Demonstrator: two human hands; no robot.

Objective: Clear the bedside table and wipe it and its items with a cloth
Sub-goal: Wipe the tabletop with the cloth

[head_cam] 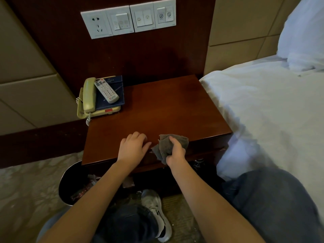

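The dark wooden bedside table (166, 106) fills the middle of the view. My right hand (175, 153) grips a crumpled grey cloth (164, 146) at the table's front edge. My left hand (133, 146) rests flat on the tabletop just left of the cloth, fingers spread, holding nothing. At the back left corner stands a beige telephone (89, 97). A dark blue booklet (115, 95) lies on the phone's base, and a white remote control (106, 90) lies on the booklet.
A black waste bin (70, 181) with wrappers inside stands on the floor under the table's front left corner. The bed (263, 111) with white sheets borders the table on the right. A switch and socket panel (129, 19) is on the wall behind.
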